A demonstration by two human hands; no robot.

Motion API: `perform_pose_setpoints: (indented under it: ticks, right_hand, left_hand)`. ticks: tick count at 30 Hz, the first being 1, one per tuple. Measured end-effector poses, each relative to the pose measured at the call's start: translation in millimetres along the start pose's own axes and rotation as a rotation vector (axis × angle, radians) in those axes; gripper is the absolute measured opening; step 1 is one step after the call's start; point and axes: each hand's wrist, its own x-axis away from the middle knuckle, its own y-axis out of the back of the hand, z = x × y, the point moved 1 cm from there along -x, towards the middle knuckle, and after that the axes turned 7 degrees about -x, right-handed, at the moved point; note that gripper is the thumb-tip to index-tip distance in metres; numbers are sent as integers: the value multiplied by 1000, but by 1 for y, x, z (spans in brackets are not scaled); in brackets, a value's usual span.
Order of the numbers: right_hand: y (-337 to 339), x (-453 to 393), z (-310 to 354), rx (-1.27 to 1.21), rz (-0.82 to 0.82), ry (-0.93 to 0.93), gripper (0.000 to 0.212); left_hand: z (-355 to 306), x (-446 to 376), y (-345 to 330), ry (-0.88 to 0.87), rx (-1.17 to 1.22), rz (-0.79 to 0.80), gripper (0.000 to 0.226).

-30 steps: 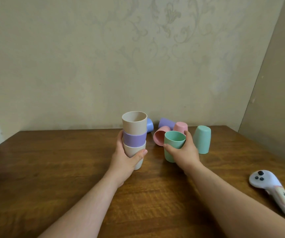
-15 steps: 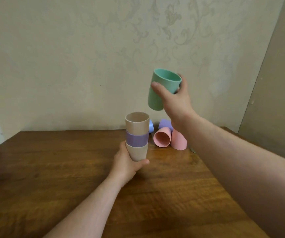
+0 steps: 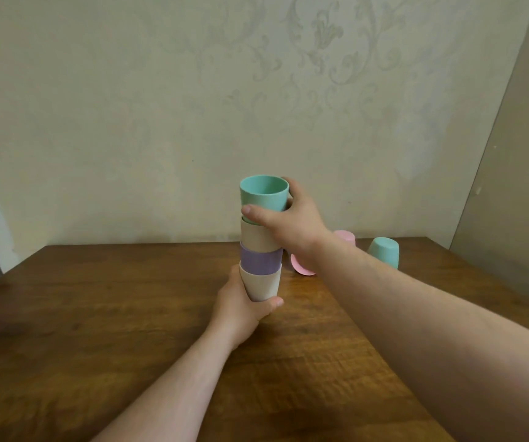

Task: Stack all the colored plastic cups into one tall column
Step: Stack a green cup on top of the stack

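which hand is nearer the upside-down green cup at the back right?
Right. The right hand grips the green cup atop the stack, nearer the upside-down green cup; the left hand holds the stack's base, farther left.

left hand (image 3: 240, 306) curled low, right hand (image 3: 291, 220) clasped high

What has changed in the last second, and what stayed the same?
The right hand lifted the green cup off the table, carried it left and lowered it into the top of the stack, and still grips it. The left hand kept holding the stack's base.
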Motion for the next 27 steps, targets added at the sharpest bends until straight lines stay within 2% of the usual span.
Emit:
perform_pose_setpoints:
  ticks: [3, 6, 11, 18, 21, 27]
  right_hand:
    - [4, 4, -17, -140, -18, -26, 66]
    - [4, 6, -21, -118, -19, -13, 57]
    - [0, 5, -20, -10, -9, 0, 74]
    - [1, 6, -17, 97, 3, 9, 82]
    - [1, 6, -13, 184, 16, 36, 80]
    - [1, 9, -17, 139, -18, 40, 79]
  left_hand:
    - [-1, -1, -1, 14, 7, 3, 81]
    - [-1, -1, -1, 13, 0, 6, 85]
    - [-2, -1, 0, 16, -10, 4, 85]
    - [-2, 0, 0, 6, -19, 14, 92]
    - [-3, 1, 0, 10, 6, 19, 91]
    - [-4, 0, 0, 10, 5, 30, 91]
